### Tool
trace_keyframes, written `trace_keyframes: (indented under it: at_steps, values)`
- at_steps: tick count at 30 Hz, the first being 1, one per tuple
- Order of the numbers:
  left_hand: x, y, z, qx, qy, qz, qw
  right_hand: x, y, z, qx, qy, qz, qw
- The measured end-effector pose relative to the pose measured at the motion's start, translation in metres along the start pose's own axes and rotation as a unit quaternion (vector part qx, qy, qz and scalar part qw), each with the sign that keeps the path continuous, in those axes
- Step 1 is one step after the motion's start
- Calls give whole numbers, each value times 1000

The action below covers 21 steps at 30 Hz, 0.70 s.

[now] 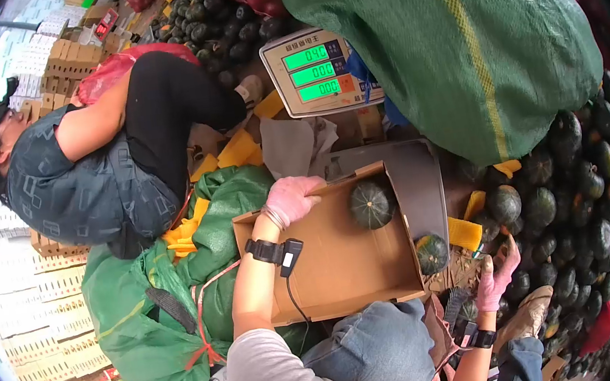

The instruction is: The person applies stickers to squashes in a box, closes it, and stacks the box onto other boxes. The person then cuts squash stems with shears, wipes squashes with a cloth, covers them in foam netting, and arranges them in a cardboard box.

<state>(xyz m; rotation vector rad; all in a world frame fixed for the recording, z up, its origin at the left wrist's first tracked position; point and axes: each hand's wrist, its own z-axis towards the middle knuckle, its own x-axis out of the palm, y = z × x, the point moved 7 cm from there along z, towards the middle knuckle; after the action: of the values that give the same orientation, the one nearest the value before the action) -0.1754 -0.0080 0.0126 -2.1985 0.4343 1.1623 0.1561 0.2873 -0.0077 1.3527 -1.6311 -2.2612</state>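
Observation:
My left hand [292, 199], in a pink glove, grips the far left rim of a shallow cardboard box [329, 260]. One dark green squash [372, 205] sits inside the box near its far right corner. My right hand [495, 280], also gloved in pink, is held right of the box with thumb and forefinger apart, near the heap of squashes [562, 235]. I see nothing held in it. Just beyond its fingertips lies a yellow foam net sleeve [465, 233]. Another squash [431, 253] rests against the box's right side.
The box lies over a grey scale platform [429, 175]; the lit scale display [317, 71] stands behind. A big green woven sack [447, 43] bulges at the upper right. Another green sack [139, 325] lies left. A person [95, 159] in a dark cap crouches at far left.

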Motion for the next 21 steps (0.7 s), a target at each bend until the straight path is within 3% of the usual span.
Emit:
trace_keyframes:
  at_steps: [7, 9, 11, 13, 15, 17, 19, 21]
  values:
    - [1, 1, 2, 7, -6, 27, 1000, 36, 47, 3, -70, 137, -50, 987]
    - [1, 0, 3, 25, -20, 36, 999, 60, 60, -1, -130, 259, -155, 944]
    - [2, -1, 4, 41, -21, 28, 999, 85, 55, -16, -105, 379, -195, 898]
    - [6, -7, 10, 44, -12, 43, 998, 108, 46, -35, -124, 399, -239, 876]
    - [5, -15, 9, 53, -18, 2, 998, 117, 44, -47, -163, 285, -254, 910]
    - [8, -19, 18, 83, -11, 39, 996, 125, 37, -45, -95, 295, -211, 927]
    - [7, -25, 29, 97, -29, -10, 995, 116, 38, -45, -163, 245, -218, 930]
    - [9, -36, 46, 68, 3, 13, 998, 93, 28, -31, -34, 266, -231, 935]
